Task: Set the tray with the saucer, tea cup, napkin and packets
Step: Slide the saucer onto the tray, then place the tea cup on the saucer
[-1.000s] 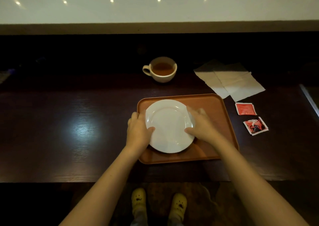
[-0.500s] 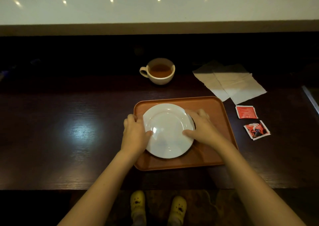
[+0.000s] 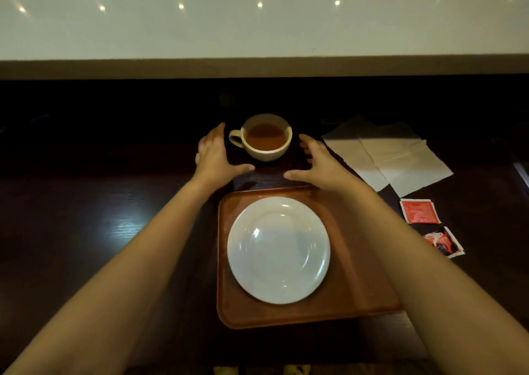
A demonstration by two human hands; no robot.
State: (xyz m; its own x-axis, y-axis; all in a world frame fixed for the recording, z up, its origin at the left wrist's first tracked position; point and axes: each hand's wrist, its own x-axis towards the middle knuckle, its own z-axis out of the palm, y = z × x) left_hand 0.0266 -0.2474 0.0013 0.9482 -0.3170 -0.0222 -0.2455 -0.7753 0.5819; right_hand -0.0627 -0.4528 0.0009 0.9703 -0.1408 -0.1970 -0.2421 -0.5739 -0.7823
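Observation:
A white saucer (image 3: 278, 249) lies on the brown tray (image 3: 352, 294), left of the tray's middle. Beyond the tray stands a white tea cup (image 3: 264, 138) filled with brown tea, its handle pointing left. My left hand (image 3: 213, 154) is just left of the cup and my right hand (image 3: 317, 160) just right of it; both are open with fingers spread, apart from the cup. White napkins (image 3: 392, 154) lie unfolded at the right. Two red packets (image 3: 419, 211) (image 3: 442, 243) lie right of the tray.
All of this sits on a dark wooden table (image 3: 86, 217). A pale wall with a brown ledge (image 3: 257, 68) runs along the table's far side. An edge of something pale (image 3: 522, 174) shows at the far right.
Both hands let go of the saucer, which stays on the tray, and reached forward to either side of the tea cup. The camera view shifted closer over the tray.

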